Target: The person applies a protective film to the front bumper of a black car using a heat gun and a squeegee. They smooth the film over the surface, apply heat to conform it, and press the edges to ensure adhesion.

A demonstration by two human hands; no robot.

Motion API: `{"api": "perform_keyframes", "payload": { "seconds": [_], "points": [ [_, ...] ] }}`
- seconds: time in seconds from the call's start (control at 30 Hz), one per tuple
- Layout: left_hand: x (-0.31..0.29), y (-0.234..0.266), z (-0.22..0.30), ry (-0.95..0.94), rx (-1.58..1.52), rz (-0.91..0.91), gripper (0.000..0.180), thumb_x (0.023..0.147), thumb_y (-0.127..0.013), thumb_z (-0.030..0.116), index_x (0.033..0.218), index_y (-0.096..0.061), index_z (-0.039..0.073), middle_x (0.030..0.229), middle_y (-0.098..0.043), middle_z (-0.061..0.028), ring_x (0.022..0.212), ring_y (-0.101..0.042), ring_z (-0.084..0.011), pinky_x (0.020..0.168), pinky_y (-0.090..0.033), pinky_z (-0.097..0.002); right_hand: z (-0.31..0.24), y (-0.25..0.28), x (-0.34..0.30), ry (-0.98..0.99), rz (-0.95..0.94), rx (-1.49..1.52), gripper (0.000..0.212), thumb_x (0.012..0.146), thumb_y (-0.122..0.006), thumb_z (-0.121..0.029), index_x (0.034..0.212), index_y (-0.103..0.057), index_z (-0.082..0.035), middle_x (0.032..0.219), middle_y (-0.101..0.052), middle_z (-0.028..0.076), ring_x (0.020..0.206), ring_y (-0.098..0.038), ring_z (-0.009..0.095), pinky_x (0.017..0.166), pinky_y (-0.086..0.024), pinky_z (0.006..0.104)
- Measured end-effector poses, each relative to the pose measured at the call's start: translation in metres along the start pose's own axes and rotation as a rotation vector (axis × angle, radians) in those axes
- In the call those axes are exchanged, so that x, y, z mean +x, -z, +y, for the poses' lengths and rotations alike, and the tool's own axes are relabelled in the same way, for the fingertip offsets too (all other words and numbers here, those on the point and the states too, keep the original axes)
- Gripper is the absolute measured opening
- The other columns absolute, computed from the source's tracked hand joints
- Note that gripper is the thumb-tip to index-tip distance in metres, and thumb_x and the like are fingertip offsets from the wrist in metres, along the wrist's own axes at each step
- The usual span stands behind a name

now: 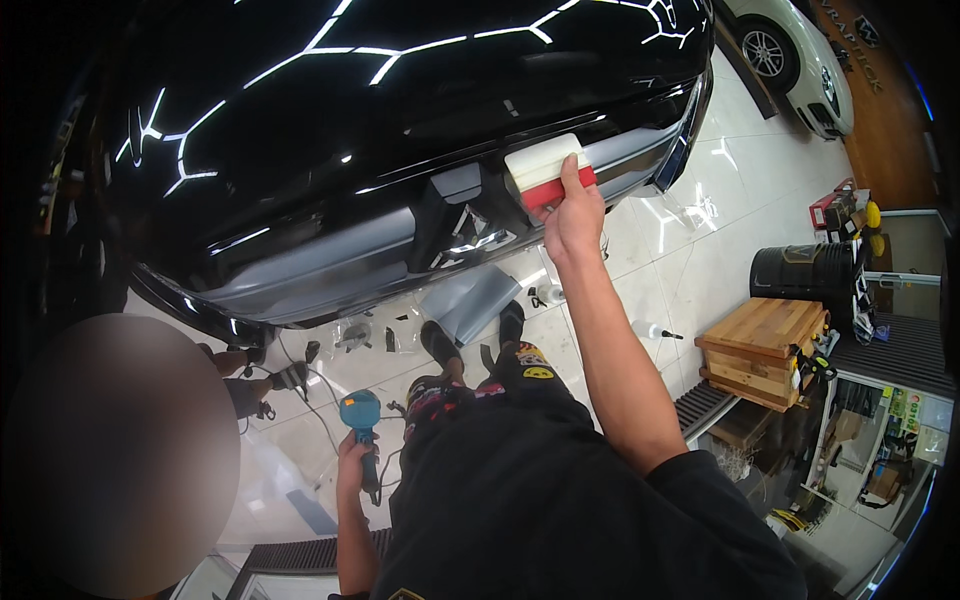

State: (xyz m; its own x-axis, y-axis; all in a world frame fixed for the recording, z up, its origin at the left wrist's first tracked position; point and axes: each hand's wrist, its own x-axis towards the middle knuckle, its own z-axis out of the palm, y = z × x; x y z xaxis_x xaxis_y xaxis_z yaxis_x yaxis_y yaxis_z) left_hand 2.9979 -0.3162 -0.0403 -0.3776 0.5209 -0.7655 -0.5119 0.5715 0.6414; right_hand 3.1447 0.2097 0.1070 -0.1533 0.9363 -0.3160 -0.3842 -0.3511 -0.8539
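My right hand [577,222] grips a white and red squeegee [538,162] in front of the nose of a black car [400,120], right of its silver emblem [474,238]. Whether the squeegee touches the car, I cannot tell. Grey trim strips [330,258] run along the car's front on both sides of the emblem. Low on the left, my left hand [352,462] is wrapped round the handle of a teal and black heat gun [360,410], its round end up and a cord trailing below. A curled grey film sheet [470,302] lies by my feet.
A person with a blurred head [125,455] is close on my left. Cords [318,385] and film scraps lie on the tiled floor. At right stand a wooden box [762,345], a black drum [800,272] and a white bottle [650,330]. A white car [800,70] is farther back.
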Motion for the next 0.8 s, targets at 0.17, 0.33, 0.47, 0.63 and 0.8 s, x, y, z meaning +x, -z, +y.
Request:
{"api": "perform_keyframes", "payload": {
  "seconds": [0.17, 0.33, 0.47, 0.63, 0.8],
  "points": [
    [-0.004, 0.003, -0.017, 0.027, -0.031, 0.005, 0.037, 0.075, -0.053, 0.013, 0.107, -0.06, -0.004, 0.092, -0.063, -0.0118, 0.07, -0.063, -0.0176, 0.061, -0.055, -0.0306, 0.002, -0.007, 0.006, -0.054, -0.013, 0.036, 0.042, 0.105, -0.055, -0.035, 0.13, -0.051, -0.002, 0.12, -0.064, 0.016, 0.105, -0.067, 0.028, 0.081, -0.058, 0.0481],
    [-0.009, 0.0, -0.025, 0.04, -0.051, 0.017, 0.036, 0.075, -0.053, 0.012, 0.107, -0.06, -0.004, 0.091, -0.064, -0.0122, 0.07, -0.063, -0.0176, 0.06, -0.055, -0.031, 0.001, -0.009, 0.012, -0.083, -0.017, 0.037, 0.044, 0.105, -0.056, -0.034, 0.129, -0.049, 0.002, 0.121, -0.063, 0.02, 0.107, -0.066, 0.032, 0.083, -0.058, 0.0528],
    [-0.01, -0.002, -0.027, 0.043, -0.054, 0.023, 0.036, 0.075, -0.053, 0.011, 0.106, -0.06, -0.005, 0.091, -0.064, -0.0124, 0.07, -0.063, -0.0175, 0.06, -0.055, -0.0312, 0.003, -0.011, 0.015, -0.095, 0.006, 0.058, 0.043, 0.104, -0.056, -0.033, 0.129, -0.049, 0.001, 0.123, -0.061, 0.02, 0.109, -0.065, 0.033, 0.084, -0.058, 0.0534],
    [-0.011, -0.006, -0.023, 0.044, -0.055, 0.041, 0.035, 0.076, -0.052, 0.011, 0.106, -0.061, -0.005, 0.09, -0.064, -0.0122, 0.069, -0.062, -0.0175, 0.061, -0.055, -0.031, 0.004, -0.015, 0.016, -0.157, 0.055, 0.129, 0.046, 0.104, -0.055, -0.033, 0.137, -0.047, -0.002, 0.133, -0.057, 0.017, 0.121, -0.058, 0.032, 0.1, -0.049, 0.0533],
    [-0.014, -0.004, -0.026, 0.025, -0.056, 0.054, 0.035, 0.075, -0.053, 0.011, 0.105, -0.062, -0.004, 0.089, -0.064, -0.0117, 0.069, -0.062, -0.0175, 0.061, -0.055, -0.0305, 0.009, -0.014, 0.019, -0.123, 0.064, 0.186, 0.047, 0.105, -0.054, -0.034, 0.138, -0.046, -0.002, 0.133, -0.057, 0.015, 0.122, -0.057, 0.031, 0.103, -0.048, 0.0514]
  ]
}}
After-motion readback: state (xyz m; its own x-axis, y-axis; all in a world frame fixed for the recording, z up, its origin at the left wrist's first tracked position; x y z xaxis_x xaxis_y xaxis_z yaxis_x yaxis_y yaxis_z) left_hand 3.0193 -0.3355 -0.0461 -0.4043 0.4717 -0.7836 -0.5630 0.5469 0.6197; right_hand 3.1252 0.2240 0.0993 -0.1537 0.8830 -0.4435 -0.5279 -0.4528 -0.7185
